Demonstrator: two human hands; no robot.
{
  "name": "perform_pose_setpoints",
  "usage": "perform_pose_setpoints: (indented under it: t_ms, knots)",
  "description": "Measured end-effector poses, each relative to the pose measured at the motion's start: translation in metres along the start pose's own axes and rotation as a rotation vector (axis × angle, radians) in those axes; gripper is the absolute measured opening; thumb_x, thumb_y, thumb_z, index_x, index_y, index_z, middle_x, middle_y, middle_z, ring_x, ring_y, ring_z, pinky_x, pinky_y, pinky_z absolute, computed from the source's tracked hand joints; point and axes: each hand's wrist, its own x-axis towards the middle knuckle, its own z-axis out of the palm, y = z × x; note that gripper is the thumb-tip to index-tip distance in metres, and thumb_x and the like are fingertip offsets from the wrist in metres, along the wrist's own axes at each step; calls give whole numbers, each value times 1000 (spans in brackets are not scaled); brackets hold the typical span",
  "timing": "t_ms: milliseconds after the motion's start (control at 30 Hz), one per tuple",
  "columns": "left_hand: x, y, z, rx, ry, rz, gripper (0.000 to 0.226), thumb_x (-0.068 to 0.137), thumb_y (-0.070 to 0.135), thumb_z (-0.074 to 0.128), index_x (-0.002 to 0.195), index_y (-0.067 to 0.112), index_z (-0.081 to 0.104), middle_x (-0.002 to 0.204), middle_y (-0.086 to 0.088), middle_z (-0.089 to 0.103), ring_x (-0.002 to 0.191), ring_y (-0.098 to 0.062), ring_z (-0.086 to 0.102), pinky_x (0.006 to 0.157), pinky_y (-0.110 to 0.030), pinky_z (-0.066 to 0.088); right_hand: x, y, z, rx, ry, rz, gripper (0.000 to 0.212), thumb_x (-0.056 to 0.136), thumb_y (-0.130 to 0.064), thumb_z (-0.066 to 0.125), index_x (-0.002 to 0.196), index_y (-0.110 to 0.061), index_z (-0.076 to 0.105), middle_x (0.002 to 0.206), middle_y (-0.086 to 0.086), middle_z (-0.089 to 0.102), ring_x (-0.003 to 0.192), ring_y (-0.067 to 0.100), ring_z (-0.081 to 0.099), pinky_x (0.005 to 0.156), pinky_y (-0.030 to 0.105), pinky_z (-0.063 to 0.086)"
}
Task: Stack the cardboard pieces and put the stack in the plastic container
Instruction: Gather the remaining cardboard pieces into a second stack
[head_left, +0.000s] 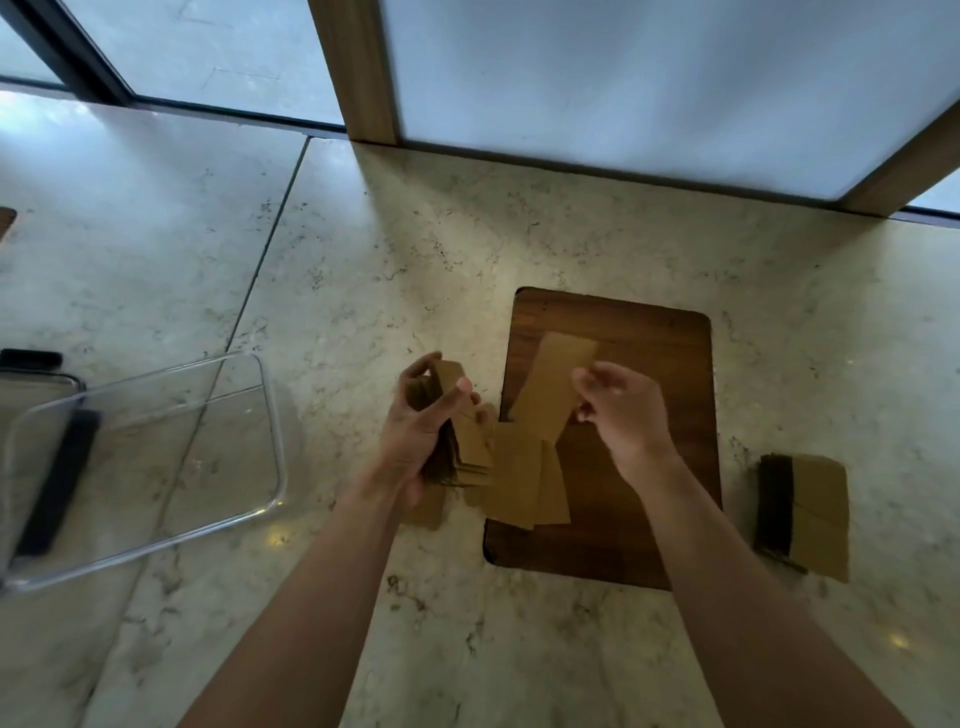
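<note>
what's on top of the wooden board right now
Loose cardboard pieces lie overlapping at the wooden board's near-left edge. The right hand holds another piece above it. The right forearm hides the board's near-right part.

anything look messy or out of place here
A few loose cardboard pieces lie fanned and overlapping, hanging off the wooden board's near-left edge. A separate cardboard stack sits far right, away from the plastic container.

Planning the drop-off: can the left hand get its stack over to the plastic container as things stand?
Probably yes. The left hand grips the cardboard stack, and only bare marble floor lies between it and the open plastic container to its left. The right hand is on the other side.
</note>
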Motion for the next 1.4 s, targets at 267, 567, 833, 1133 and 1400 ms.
perform_pose_setpoints:
  t_ms: [267, 567, 833, 1133, 1400]
  knots:
    - [-30, -15, -18, 105, 121, -159, 60, 85, -1, 75, 136, 25, 59, 114, -20, 72, 87, -35, 77, 66, -51, 65, -39, 42, 42, -476, 60, -55, 55, 92, -62, 55, 122, -17, 65, 110, -4, 72, 89, 8, 67, 74, 22, 55]
    - [-58, -25, -45, -52, 129, -80, 50, 85, 1, 80, 123, 24, 57, 96, -22, 77, 78, -35, 74, 77, -53, 62, -55, 65, 49, -673, 121, -50, 50, 82, -47, 78, 117, -14, 62, 118, 7, 57, 106, 22, 56, 86, 34, 48]
    - [-63, -29, -31, 131, 73, -135, 65, 74, 21, 93, 131, 13, 62, 114, -22, 76, 88, -34, 78, 69, -45, 65, -81, 42, 36, -62, -79, 66, 21, 100, -35, 60, 112, -20, 70, 104, 4, 72, 93, 26, 71, 79, 49, 63]
    - [-62, -36, -51, 142, 159, -180, 56, 78, 3, 81, 127, 20, 60, 113, -22, 75, 97, -42, 76, 78, -61, 64, -73, 53, 51, -809, 185, -93, 49, 98, -50, 55, 132, -14, 57, 131, 16, 54, 117, 23, 51, 101, 37, 43]
    - [-65, -31, -57, 106, 120, -91, 65, 77, 12, 90, 135, 20, 60, 110, -19, 79, 94, -36, 79, 71, -46, 67, -57, 68, 32, -444, 175, 84, 47, 91, -34, 72, 131, -13, 59, 130, 10, 60, 115, 27, 58, 86, 35, 48]
